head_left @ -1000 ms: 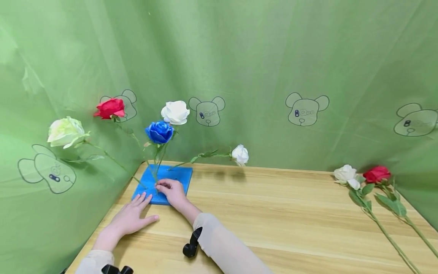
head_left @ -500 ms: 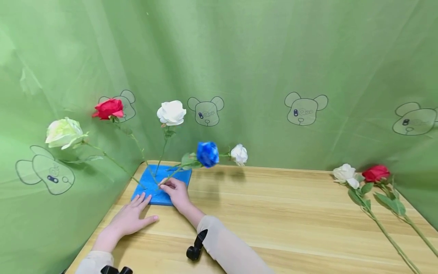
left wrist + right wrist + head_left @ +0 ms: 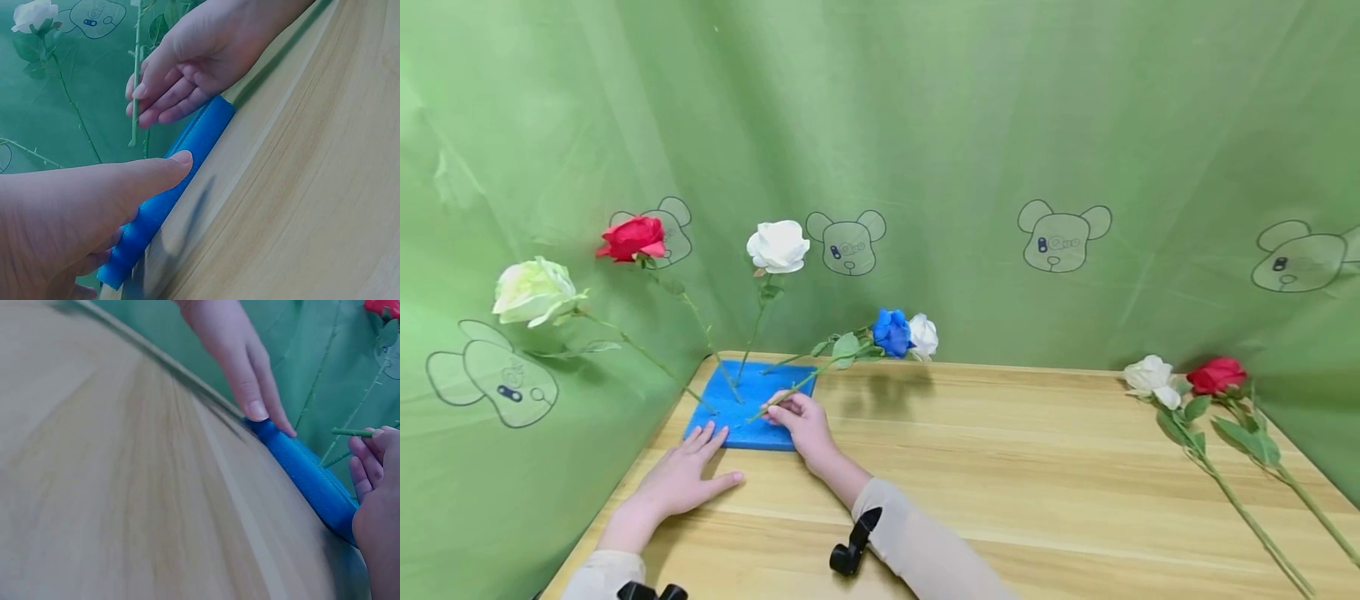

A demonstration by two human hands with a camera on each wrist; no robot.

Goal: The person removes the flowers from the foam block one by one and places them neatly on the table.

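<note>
Blue rose is in the right hand. The thumb and fingers pinch its stem low down, near the bottom end. That end is in the air, just over the blue pad. The stem leans up to the right, so the bloom is up past the pad's right side.

The left hand is flat, with its fingers straight and a little apart. Its fingertips rest on the near left part of the pad. Its thumb points out to the right, away from the fingers. It is hard to tell if the thumb touches the table.

Four more roses stand in the pad. The green rose leans far to the left. The red rose leans left too. The big white rose stands the most upright. The small white rose leans low to the right, and the blue bloom hides a bit of it.

On the right, a loose white rose and a loose red rose lie side by side on the table. Green cloth with bear heads on it hangs behind. Both sleeves are pale.
</note>
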